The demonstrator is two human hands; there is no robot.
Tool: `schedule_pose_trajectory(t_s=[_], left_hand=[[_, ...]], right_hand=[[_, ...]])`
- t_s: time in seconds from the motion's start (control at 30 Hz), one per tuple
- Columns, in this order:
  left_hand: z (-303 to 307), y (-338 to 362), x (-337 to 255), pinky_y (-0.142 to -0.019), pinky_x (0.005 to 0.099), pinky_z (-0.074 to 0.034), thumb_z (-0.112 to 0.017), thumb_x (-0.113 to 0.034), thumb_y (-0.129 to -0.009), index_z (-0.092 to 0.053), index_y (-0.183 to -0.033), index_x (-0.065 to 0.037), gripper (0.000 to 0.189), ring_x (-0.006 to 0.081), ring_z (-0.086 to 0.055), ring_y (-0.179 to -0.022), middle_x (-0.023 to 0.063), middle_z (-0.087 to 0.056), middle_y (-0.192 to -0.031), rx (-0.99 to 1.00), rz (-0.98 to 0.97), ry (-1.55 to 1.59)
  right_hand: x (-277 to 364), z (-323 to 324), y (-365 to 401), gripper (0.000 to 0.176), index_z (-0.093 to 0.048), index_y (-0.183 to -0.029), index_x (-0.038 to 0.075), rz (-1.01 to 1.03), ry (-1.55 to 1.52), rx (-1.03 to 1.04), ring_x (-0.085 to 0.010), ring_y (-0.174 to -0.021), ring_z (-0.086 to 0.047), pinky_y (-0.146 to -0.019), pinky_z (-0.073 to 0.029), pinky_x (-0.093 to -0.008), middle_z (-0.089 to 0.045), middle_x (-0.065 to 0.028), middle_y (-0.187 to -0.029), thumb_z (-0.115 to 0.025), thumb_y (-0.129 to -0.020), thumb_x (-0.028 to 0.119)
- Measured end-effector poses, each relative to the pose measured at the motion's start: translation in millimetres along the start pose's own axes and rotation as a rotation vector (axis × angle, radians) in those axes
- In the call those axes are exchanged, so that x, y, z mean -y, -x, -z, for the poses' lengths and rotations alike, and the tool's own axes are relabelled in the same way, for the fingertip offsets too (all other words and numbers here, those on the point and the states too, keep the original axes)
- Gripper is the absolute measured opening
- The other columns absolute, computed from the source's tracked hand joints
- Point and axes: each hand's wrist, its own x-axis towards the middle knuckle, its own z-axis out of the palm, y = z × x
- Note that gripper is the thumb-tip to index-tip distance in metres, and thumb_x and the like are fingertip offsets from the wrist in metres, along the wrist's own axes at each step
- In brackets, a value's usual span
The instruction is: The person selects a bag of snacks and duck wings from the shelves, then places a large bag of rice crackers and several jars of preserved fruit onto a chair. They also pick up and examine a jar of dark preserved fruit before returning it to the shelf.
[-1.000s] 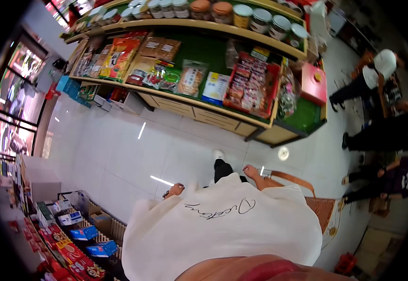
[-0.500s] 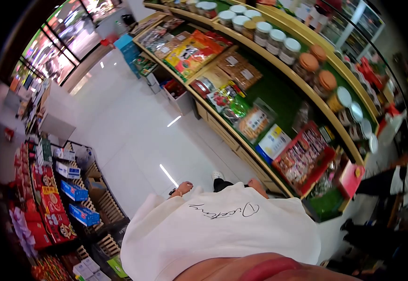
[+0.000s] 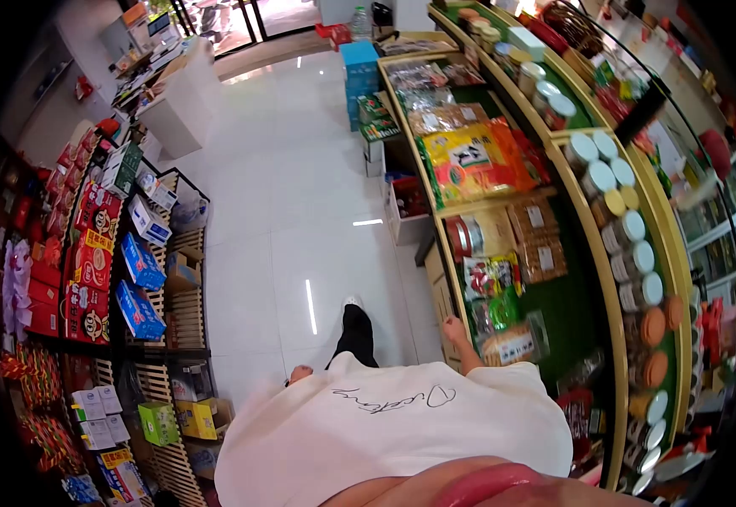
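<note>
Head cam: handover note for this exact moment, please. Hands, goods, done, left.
Left hand: curled at the person's side; contents cannot be told.
Right hand: curled beside the wooden shelf unit, nearest the bagged snacks; no contact shows.
Goods: jars on the upper shelf, blue boxes on the opposite rack.
Done: nothing visibly picked.
Left: all goods sit shelved.

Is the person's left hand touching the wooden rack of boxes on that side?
Apart. The head view shows the left hand by the white shirt, with floor between it and the wooden rack.
</note>
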Motion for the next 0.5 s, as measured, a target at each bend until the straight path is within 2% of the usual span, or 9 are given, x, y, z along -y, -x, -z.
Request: schedule_pose_trajectory(t_s=[0.03,0.07,0.17,0.33,0.43,0.5], left_hand=[[7,-9,-4,-0.060,0.0287,-0.049,-0.056,-0.025,-0.078,-0.064,-0.096,-0.001,0.031,0.0168,-0.062,-0.070,0.0111,-0.066,-0.082,0.010,0.054,0.013],[14,-21,-8,-0.060,0.0286,-0.049,-0.056,-0.025,-0.078,-0.064,-0.096,-0.001,0.031,0.0168,-0.062,-0.070,0.0110,-0.066,-0.082,0.017,0.099,0.029],[41,-64,-37,-0.059,0.0285,-0.048,-0.056,-0.025,-0.078,-0.063,-0.098,-0.001,0.032,0.0167,-0.062,-0.070,0.0110,-0.066,-0.083,0.001,0.104,0.128],[109,-147,-126,-0.058,0.0283,-0.048,-0.056,-0.026,-0.079,-0.062,-0.100,-0.001,0.033,0.0165,-0.061,-0.070,0.0108,-0.066,-0.084,-0.020,-0.086,0.313],[151,-196,-192,-0.057,0.0282,-0.048,-0.055,-0.026,-0.079,-0.062,-0.101,-0.001,0.034,0.0164,-0.061,-0.070,0.0107,-0.066,-0.085,-0.009,-0.209,0.379],[180,-222,-240,-0.055,0.0277,-0.047,-0.055,-0.027,-0.080,-0.060,-0.103,-0.001,0.036,0.0158,-0.061,-0.070,0.0105,-0.065,-0.085,0.033,-0.259,0.365]], right_hand=[[14,-7,-19,0.018,-0.060,-0.083,0.006,-0.013,0.024,0.042,-0.0325,-0.075,-0.059,-0.066,-0.047,-0.0383,-0.062,-0.0162,-0.080,-0.050,-0.077,0.020],[42,-7,-21,0.016,-0.060,-0.082,0.006,0.097,0.109,-0.050,-0.0313,-0.074,-0.059,-0.066,-0.047,-0.0374,-0.063,-0.0157,-0.079,-0.051,-0.076,0.018],[90,-21,-56,0.013,-0.059,-0.080,0.008,0.128,0.072,0.098,-0.0307,-0.074,-0.060,-0.066,-0.047,-0.0372,-0.062,-0.0153,-0.078,-0.051,-0.074,0.015],[172,-43,-125,0.008,-0.058,-0.074,0.007,0.200,0.074,0.075,-0.0307,-0.073,-0.060,-0.066,-0.047,-0.0382,-0.061,-0.0157,-0.074,-0.053,-0.068,0.007],[230,-52,-180,0.007,-0.057,-0.074,0.007,0.308,0.109,0.009,-0.0313,-0.073,-0.059,-0.065,-0.046,-0.0391,-0.059,-0.0156,-0.070,-0.052,-0.069,0.007],[263,-52,-211,0.008,-0.053,-0.080,0.008,0.395,0.122,-0.008,-0.0339,-0.079,-0.057,-0.069,-0.045,-0.0413,-0.057,-0.0158,-0.077,-0.049,-0.073,0.009]])
